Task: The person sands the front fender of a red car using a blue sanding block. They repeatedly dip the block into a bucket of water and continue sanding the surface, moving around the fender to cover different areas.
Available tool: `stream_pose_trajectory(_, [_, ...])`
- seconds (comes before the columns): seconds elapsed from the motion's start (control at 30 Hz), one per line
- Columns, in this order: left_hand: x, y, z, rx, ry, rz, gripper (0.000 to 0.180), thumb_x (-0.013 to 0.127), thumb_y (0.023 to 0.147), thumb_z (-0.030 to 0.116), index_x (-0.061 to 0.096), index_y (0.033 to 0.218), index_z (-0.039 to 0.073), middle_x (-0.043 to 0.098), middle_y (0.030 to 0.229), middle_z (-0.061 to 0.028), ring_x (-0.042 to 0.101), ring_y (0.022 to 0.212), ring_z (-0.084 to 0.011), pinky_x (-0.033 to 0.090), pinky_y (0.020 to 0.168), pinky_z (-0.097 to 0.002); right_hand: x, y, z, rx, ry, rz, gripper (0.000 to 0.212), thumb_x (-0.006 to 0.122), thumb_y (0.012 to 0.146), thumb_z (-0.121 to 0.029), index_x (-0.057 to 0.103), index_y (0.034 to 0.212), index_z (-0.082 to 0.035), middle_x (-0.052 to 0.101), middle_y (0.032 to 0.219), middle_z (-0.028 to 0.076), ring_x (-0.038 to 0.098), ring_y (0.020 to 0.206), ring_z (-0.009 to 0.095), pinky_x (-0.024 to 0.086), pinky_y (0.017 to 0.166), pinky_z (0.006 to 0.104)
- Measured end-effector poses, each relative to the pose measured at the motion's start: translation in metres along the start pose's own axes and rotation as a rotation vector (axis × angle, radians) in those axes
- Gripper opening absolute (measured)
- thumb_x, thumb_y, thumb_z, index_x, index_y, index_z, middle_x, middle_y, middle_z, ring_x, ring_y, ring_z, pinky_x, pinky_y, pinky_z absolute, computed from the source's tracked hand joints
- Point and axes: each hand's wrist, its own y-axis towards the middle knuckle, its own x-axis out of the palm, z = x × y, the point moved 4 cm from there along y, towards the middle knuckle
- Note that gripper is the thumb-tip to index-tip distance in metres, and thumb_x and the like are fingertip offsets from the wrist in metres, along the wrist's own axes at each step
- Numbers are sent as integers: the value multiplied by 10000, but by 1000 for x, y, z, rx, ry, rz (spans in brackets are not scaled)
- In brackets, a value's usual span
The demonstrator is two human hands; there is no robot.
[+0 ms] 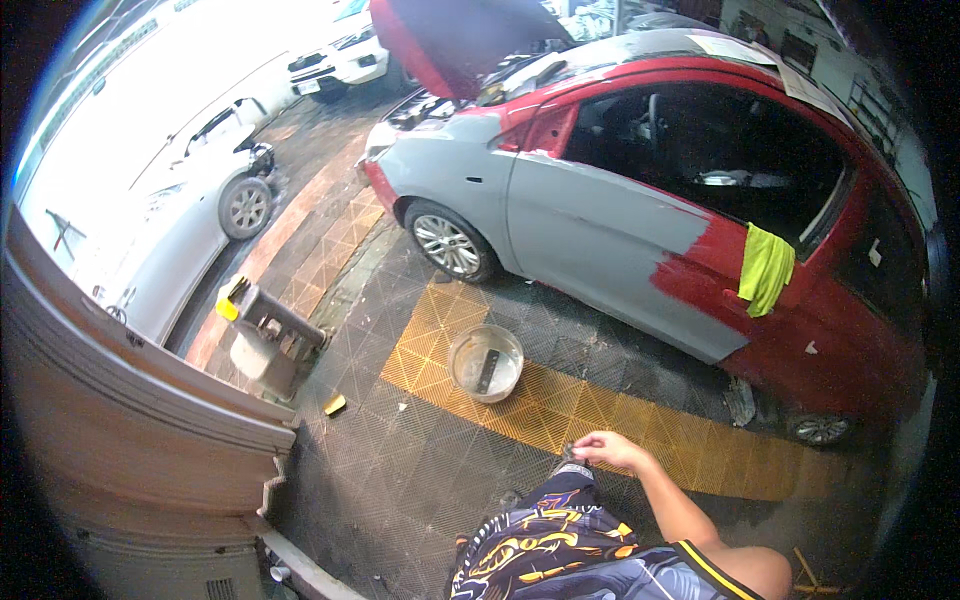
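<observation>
My right hand (608,450) hangs in front of my body, its fingers pinched together. A small dark thing shows at its fingertips, but I cannot make out what it is or separate it from my shoe below. My left hand is out of view. Ahead on the floor stands a round, clear bucket (459,364) with a dark flat block (488,371) in it. Beyond it is a red car (715,260), its front fender and door coated in grey primer (600,222). A bright yellow-green cloth (766,270) drapes over the window sill of that car.
Grey and yellow grid tiles (630,413) cover the floor. To the left stand a grey bin-like container (270,350), a small yellow piece (335,405) on the floor and a ribbed brown panel (130,380). Farther off are a silver car (165,240) and a white vehicle (345,62). The red hood (440,40) is raised.
</observation>
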Motion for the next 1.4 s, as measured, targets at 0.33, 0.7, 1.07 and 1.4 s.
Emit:
stream_pose_trajectory(0.33, [-28, 21, 60, 228, -297, 102, 712, 734, 807, 346, 532, 1385, -16, 593, 1369, -255, 572, 1267, -407, 419, 1109, -450, 35, -120, -193, -594, 66, -321, 390, 835, 811, -232, 719, 1092, 12, 647, 1275, 224, 597, 1242, 326, 462, 1066, 469])
stream_pose_trajectory(0.7, [-255, -120, 384, 1013, -803, 550, 648, 902, 768, 204, 512, 1246, 8, 666, 1140, -161, 671, 1080, -246, 525, 971, -355, 125, -127, -163, -408, 57, -359, 381, 789, 853, -123, 668, 1197, -11, 617, 1337, 154, 625, 1169, 214, 469, 1047, 383])
stream_pose_trajectory(1.07, [-277, -195, 417, 1210, -851, 453, 701, 941, 723, 202, 483, 1214, 0, 658, 1116, -150, 680, 1012, -215, 541, 936, -337, 108, -146, -155, -465, -8, -223, 376, 777, 861, -101, 658, 1198, 13, 610, 1331, 147, 585, 1239, 233, 459, 1079, 386])
stream_pose_trajectory(1.4, [-284, -217, 416, 1504, -640, 763, 680, 937, 672, 188, 518, 1182, 30, 670, 1081, -163, 645, 971, -323, 531, 859, -429, 104, -143, -162, -472, -54, -183, 367, 771, 860, -104, 663, 1191, 11, 626, 1316, 136, 600, 1222, 226, 460, 1080, 385])
